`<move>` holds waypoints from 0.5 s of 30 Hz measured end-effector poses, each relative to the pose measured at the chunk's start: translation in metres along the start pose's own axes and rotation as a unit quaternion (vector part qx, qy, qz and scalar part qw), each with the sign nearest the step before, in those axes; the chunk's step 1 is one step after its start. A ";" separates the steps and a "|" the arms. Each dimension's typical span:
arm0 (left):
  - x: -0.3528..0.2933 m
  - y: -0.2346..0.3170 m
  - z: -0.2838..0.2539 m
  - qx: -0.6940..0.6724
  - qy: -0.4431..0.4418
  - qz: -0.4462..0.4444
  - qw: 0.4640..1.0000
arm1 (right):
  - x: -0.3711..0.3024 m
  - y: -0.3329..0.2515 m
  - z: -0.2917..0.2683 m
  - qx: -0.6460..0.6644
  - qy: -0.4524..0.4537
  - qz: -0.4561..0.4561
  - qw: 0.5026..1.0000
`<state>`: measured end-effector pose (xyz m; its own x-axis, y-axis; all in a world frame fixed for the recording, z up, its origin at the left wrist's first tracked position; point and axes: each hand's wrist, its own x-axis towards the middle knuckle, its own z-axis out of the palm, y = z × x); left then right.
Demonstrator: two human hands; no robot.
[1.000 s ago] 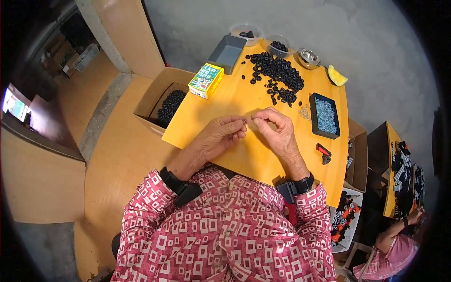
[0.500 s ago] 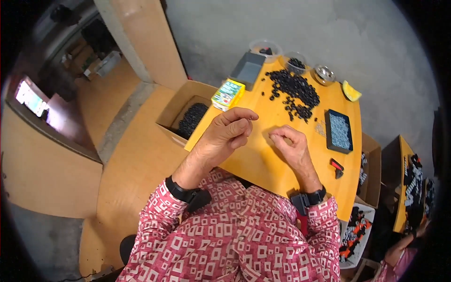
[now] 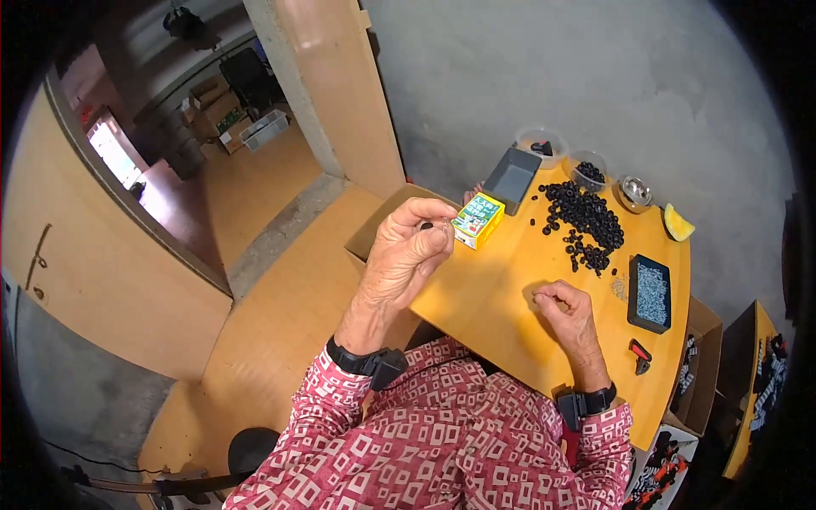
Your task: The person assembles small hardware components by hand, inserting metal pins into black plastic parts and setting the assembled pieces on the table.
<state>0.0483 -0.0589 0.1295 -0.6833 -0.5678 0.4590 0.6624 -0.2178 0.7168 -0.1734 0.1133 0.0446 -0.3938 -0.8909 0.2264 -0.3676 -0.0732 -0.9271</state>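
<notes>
My left hand (image 3: 406, 246) is raised over the left edge of the yellow table (image 3: 476, 297), its fingers curled against the thumb. A small black round piece (image 3: 427, 226) shows between them. Lower and to the right, my right hand (image 3: 568, 316) hovers near the tabletop, thumb and forefinger pinched; anything in that pinch is too small to make out. Beyond the hands lies a heap of black ring-like pieces (image 3: 586, 217). Just past my left fingertips stands a yellow-and-green box (image 3: 478, 219). Right of my right hand is a black tray (image 3: 649, 293) of small blue-grey pieces.
A grey tray (image 3: 512, 180), clear tubs (image 3: 541, 146), a metal bowl (image 3: 635, 194) and a yellow melon-like wedge (image 3: 678, 223) line the back. A red-and-black tool (image 3: 640, 355) lies at the right. Cardboard boxes (image 3: 704, 361) flank the table; a wall (image 3: 544, 68) rises behind.
The view has swung left, so the table sits further right and lower in it. My left hand has come up with its fingers more curled; my right hand keeps its pinch.
</notes>
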 end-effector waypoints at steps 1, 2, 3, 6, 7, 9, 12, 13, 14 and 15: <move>0.000 0.001 -0.002 0.003 0.000 0.001 1.000 | 0.000 0.000 0.000 0.002 0.000 -0.002 1.000; 0.001 0.002 -0.003 -0.006 -0.007 0.003 1.000 | 0.000 0.000 0.000 0.007 -0.003 -0.001 1.000; 0.001 0.003 -0.005 -0.014 -0.014 0.005 1.000 | 0.000 0.001 0.001 0.011 -0.006 0.000 1.000; 0.000 0.003 -0.008 -0.022 -0.009 0.008 1.000 | 0.000 0.006 0.002 0.030 -0.010 -0.003 0.999; -0.001 0.002 -0.009 -0.021 -0.010 0.008 1.000 | 0.000 0.005 0.002 0.031 -0.010 -0.004 0.999; -0.001 0.001 -0.011 -0.017 -0.007 0.010 1.000 | -0.001 0.003 0.003 0.035 -0.009 0.002 0.999; 0.000 0.001 -0.013 -0.017 -0.014 0.001 1.000 | 0.000 0.005 0.003 0.019 -0.009 -0.006 1.000; 0.000 0.001 -0.014 -0.017 -0.014 0.001 1.000 | 0.000 0.004 0.003 0.019 -0.009 -0.006 1.000; 0.000 0.000 -0.015 -0.024 -0.013 0.004 1.000 | 0.000 0.003 0.003 0.017 -0.010 -0.002 1.000; 0.001 0.000 -0.016 -0.031 -0.013 0.006 0.999 | 0.001 0.003 0.003 0.015 -0.012 0.001 1.000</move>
<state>0.0528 -0.0721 0.1217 -0.6819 -0.5504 0.4817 0.6884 -0.2605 0.6769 -0.1718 0.1109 0.0409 -0.3750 -0.9011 0.2176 -0.3404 -0.0844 -0.9365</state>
